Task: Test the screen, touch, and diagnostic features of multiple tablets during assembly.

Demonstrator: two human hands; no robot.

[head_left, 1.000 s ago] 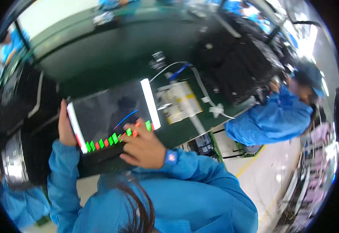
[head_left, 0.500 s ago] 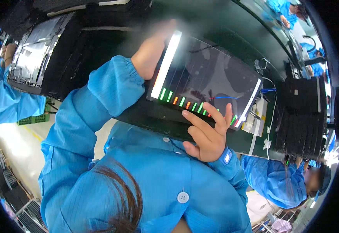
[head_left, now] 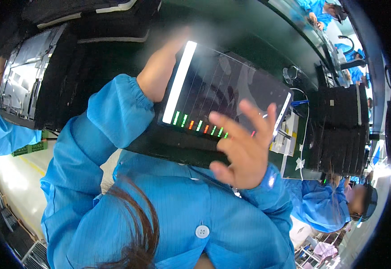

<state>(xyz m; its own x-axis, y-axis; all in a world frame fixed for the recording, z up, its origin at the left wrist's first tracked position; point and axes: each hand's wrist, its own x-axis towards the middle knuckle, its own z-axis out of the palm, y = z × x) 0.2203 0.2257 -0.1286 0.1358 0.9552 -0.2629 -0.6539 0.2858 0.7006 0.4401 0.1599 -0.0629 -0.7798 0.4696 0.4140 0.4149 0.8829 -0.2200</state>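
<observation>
While left hand (head_left: 159,74) grips the panel (head_left: 227,96), right fingers (head_left: 231,130) splayed, above its lower edge.

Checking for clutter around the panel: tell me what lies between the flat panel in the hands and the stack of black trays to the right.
In the head view, between the flat panel and the black trays lies a strip of green bench with a white-and-yellow sheet and a thin white cable.

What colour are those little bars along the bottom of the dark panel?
Green and orange-red small bars in a row along the panel, in the head view.

Dark green bench (head_left: 267,54), display panel (head_left: 231,94), black trays (head_left: 339,130)
</observation>
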